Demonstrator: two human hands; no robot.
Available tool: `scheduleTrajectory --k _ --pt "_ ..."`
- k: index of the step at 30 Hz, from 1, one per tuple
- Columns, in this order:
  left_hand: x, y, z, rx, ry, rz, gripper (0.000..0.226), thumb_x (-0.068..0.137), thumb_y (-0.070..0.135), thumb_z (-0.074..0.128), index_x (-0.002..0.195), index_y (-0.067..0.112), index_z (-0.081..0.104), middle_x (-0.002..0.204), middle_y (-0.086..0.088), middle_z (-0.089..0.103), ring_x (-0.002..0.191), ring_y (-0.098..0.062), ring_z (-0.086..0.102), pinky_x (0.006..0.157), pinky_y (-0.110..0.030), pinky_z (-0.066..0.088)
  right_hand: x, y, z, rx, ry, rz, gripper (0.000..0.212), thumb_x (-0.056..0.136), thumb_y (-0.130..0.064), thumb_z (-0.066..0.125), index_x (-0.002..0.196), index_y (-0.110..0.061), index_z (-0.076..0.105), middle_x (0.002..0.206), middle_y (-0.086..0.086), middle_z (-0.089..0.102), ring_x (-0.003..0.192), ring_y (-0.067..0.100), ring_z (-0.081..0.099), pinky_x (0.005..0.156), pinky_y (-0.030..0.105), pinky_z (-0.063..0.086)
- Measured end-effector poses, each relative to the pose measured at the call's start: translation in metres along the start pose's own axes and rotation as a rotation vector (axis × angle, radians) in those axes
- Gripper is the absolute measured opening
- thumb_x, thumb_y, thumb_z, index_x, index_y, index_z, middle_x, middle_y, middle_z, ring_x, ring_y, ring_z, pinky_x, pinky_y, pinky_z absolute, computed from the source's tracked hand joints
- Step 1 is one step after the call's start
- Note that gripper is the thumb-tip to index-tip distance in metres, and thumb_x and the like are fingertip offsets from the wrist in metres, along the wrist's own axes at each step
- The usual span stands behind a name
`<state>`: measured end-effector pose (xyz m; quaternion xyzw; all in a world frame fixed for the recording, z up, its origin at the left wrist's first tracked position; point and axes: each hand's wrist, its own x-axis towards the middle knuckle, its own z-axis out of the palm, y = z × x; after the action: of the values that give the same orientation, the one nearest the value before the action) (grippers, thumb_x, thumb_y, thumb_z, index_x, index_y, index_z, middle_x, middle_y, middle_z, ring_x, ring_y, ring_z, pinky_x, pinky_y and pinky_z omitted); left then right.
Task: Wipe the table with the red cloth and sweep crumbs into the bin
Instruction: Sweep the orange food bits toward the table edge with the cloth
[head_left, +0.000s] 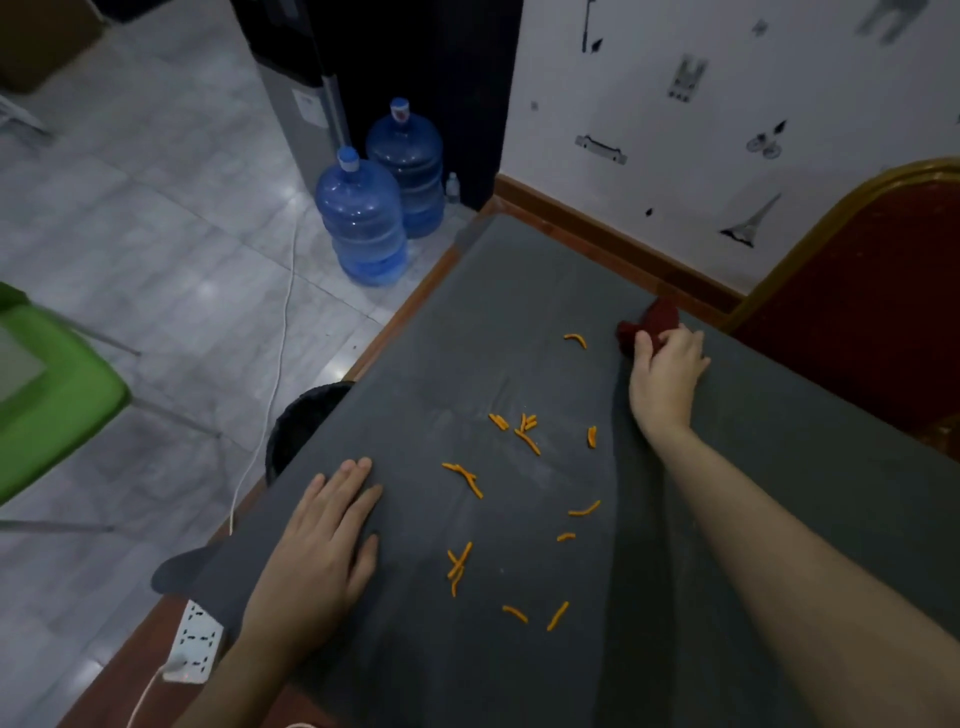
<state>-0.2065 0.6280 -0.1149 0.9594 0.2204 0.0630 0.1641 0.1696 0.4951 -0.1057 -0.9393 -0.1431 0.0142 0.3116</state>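
Gripping the red cloth (655, 325) in my right hand (666, 368), left hand (317, 535) spread flat on the table (519, 291). Wiping hasn't begun, I judge: crumbs (527, 434) lie scattered, none near the bin (296, 421).

Break room (likely an office): 2 water jugs (362, 223), dispenser (304, 111), banquet chair (857, 306).

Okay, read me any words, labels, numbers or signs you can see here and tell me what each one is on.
No text here can be read.
White label on the grey cabinet: too blurred to read.
Caps of the two water jugs: no legible print.
Wall stickers: pictures only, no letters visible.
Power strip: no readable markings.
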Motion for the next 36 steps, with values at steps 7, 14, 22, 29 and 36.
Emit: scheduleTrajectory --k 7,14,22,29,36 --pt "0.001 0.001 -0.001 0.016 0.009 -0.009 0.045 0.093 0.027 0.043 0.13 0.005 0.055 0.15 -0.011 0.04 0.142 -0.023 0.031 0.116 -0.046 0.026 -0.019 -0.047 0.04 0.105 -0.357 -0.361 0.024 0.1 -0.022 0.043 0.103 0.0 0.052 0.142 0.017 0.046 0.144 0.032 0.019 0.116 0.045 0.004" --pt "0.001 0.0 -0.002 0.012 0.002 -0.006 0.044 0.094 0.027 0.043 0.13 0.005 0.055 0.15 -0.01 0.039 0.143 -0.022 0.03 0.116 -0.046 0.026 -0.11 -0.046 0.028 0.219 -0.638 -0.607 0.017 0.098 -0.03 0.043 0.091 -0.015 0.046 0.145 0.001 0.045 0.144 0.01 0.018 0.12 0.036 0.005" --pt "-0.001 0.0 -0.003 0.002 -0.023 -0.012 0.046 0.093 0.029 0.04 0.129 0.005 0.055 0.15 -0.009 0.039 0.143 -0.022 0.029 0.117 -0.045 0.022 -0.118 -0.029 -0.007 0.224 -0.368 -0.516 0.024 0.095 -0.026 0.052 0.091 -0.002 0.054 0.125 0.02 0.058 0.13 0.017 0.042 0.115 0.033 0.023" --pt "0.0 -0.001 -0.002 -0.035 0.007 -0.006 0.045 0.092 0.028 0.042 0.128 0.005 0.055 0.149 -0.009 0.04 0.142 -0.021 0.031 0.117 -0.044 0.022 -0.065 0.038 -0.05 0.081 -0.141 -0.081 0.028 0.099 -0.026 0.047 0.106 0.001 0.051 0.129 0.023 0.049 0.128 0.034 0.043 0.101 0.033 0.031" --pt "-0.002 -0.002 0.0 -0.04 0.011 0.003 0.045 0.092 0.028 0.042 0.129 0.006 0.053 0.15 -0.009 0.039 0.142 -0.021 0.029 0.118 -0.044 0.021 -0.114 0.012 -0.019 0.129 -0.18 -0.114 0.02 0.099 -0.019 0.046 0.099 0.001 0.051 0.134 0.025 0.049 0.138 0.037 0.031 0.115 0.05 0.016"
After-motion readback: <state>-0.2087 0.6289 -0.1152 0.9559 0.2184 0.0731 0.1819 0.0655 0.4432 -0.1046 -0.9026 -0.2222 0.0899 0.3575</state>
